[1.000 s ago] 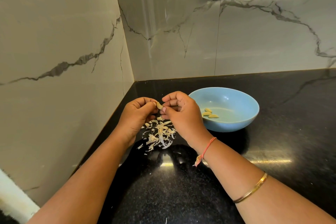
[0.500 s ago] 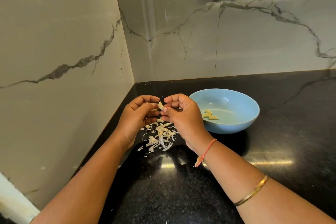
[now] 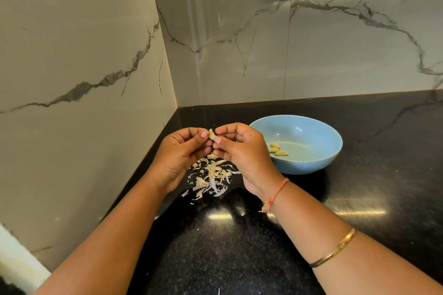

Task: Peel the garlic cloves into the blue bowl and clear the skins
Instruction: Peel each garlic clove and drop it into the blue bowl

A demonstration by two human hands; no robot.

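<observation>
Peeling: left hand [image 3: 178, 151] and right hand [image 3: 239, 148] both pinch one garlic clove [image 3: 212, 135] at the fingertips, held above the counter [image 3: 239, 246], just left of the blue bowl [image 3: 311, 165].
Handling: likely light, small and firm; slick once bare, so grip it by the ends.
Skins: papery pile [image 3: 212, 177] lies under the hands; probably scatters easily.
Bowl: three peeled cloves [image 3: 278, 149] inside.

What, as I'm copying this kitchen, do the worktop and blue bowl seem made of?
The worktop looks like polished black granite or a similar stone: fine pale speckles and mirror-like glare. The blue bowl is probably glazed ceramic, possibly melamine: even colour, soft sheen and a thick rounded rim.
</observation>
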